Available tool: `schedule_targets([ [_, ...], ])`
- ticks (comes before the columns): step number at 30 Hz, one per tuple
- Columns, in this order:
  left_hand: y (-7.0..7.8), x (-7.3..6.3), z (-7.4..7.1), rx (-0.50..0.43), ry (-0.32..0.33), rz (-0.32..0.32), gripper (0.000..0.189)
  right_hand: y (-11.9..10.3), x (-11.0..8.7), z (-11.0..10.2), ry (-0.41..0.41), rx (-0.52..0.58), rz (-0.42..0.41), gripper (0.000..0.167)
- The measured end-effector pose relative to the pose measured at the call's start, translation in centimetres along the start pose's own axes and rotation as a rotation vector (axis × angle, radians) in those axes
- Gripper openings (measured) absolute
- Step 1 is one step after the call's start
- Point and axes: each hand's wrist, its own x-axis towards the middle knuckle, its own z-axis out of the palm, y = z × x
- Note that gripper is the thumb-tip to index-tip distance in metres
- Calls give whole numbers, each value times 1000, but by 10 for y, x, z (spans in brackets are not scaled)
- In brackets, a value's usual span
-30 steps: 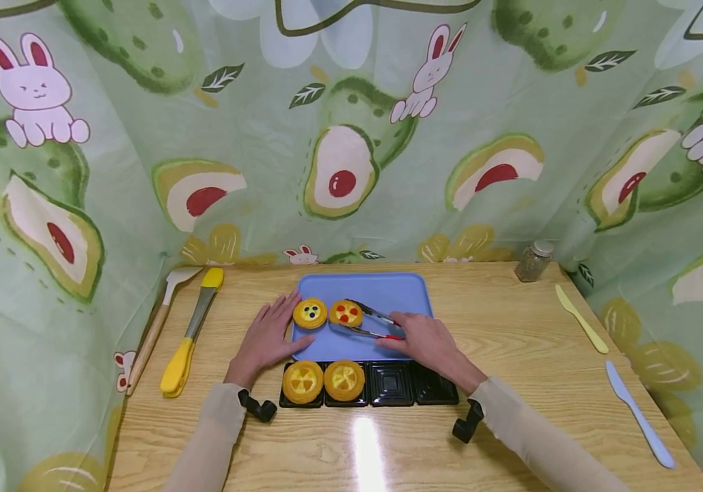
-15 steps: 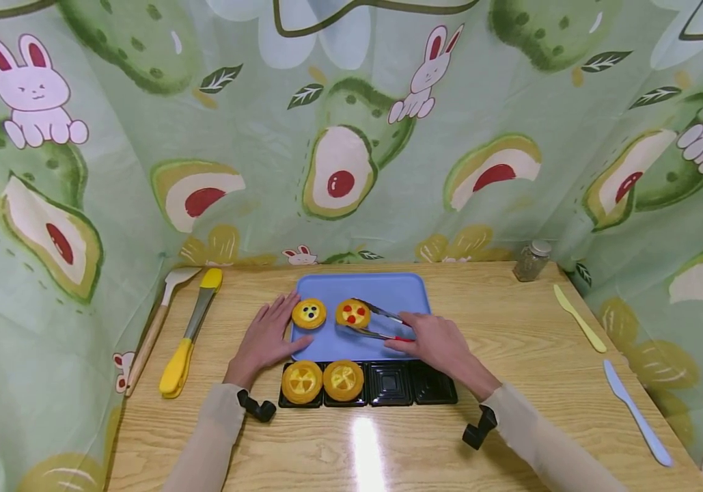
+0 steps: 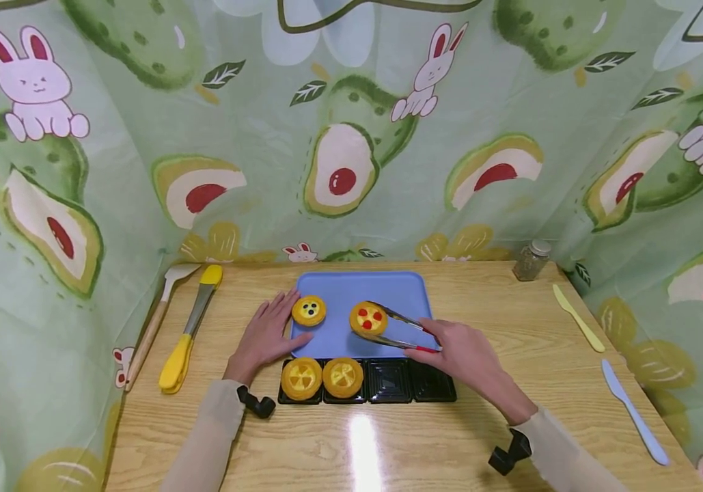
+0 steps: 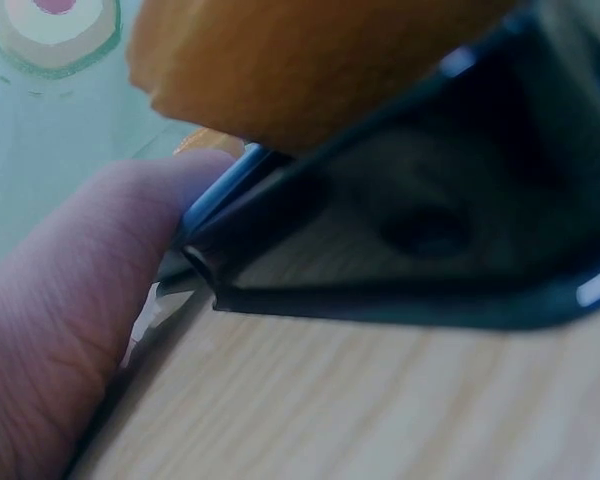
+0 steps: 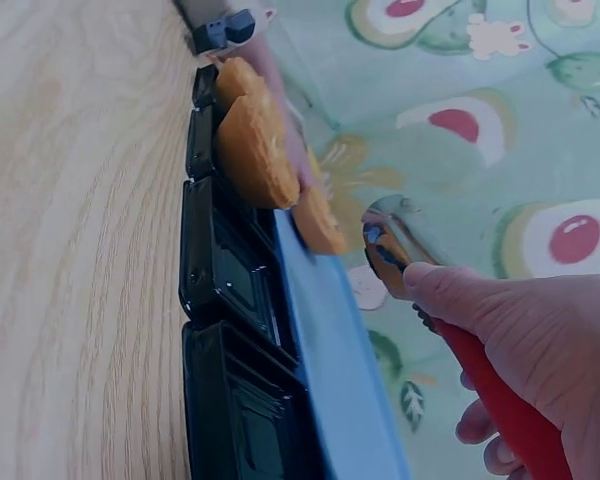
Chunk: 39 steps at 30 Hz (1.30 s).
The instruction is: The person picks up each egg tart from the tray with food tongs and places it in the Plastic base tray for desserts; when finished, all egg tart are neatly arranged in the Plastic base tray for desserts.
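My right hand point(image 3: 468, 355) holds red-handled tongs point(image 3: 391, 342). Between their tips is an egg tart with red toppings point(image 3: 368, 320), raised over the blue tray point(image 3: 335, 344). In the right wrist view, thumb and fingers curl round the red handle point(image 5: 500, 400). My left hand point(image 3: 263, 342) rests at the tray's left edge, fingers extended and thumb at the front-left corner. Beside its fingers, a tart with dark blue toppings point(image 3: 309, 311) sits on the tray. In front stands a black four-section tray point(image 3: 389, 381); its two left sections hold tarts with segmented yellow tops point(image 3: 301, 379).
At left lie a wooden-handled spatula point(image 3: 153, 335) and yellow-and-grey tongs point(image 3: 190, 335). A lidded glass jar point(image 3: 532, 261) stands at the back right. Along the right edge lie a yellow knife point(image 3: 579, 318) and a blue knife point(image 3: 634, 411). A patterned curtain point(image 3: 351, 232) surrounds the table.
My right hand has moved rightward with the tongs, carrying the red-topped tart away from the blue-topped one and seemingly upward. My left hand has stayed in place.
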Motion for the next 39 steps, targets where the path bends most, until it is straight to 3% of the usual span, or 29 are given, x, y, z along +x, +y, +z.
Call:
schedule_targets([
  [8, 0, 1, -3, 1, 5, -1, 107, 2, -23, -18, 35, -18, 23, 48],
  [11, 0, 1, -5, 0, 2, -2, 107, 3, -35, -22, 19, -25, 38, 42],
  [23, 1, 0, -6, -12, 15, 2, 108, 1, -75, -24, -71, 0, 132, 42],
  [39, 4, -2, -2, -22, 13, 9, 107, -12, -89, -11, -91, -16, 122, 45],
])
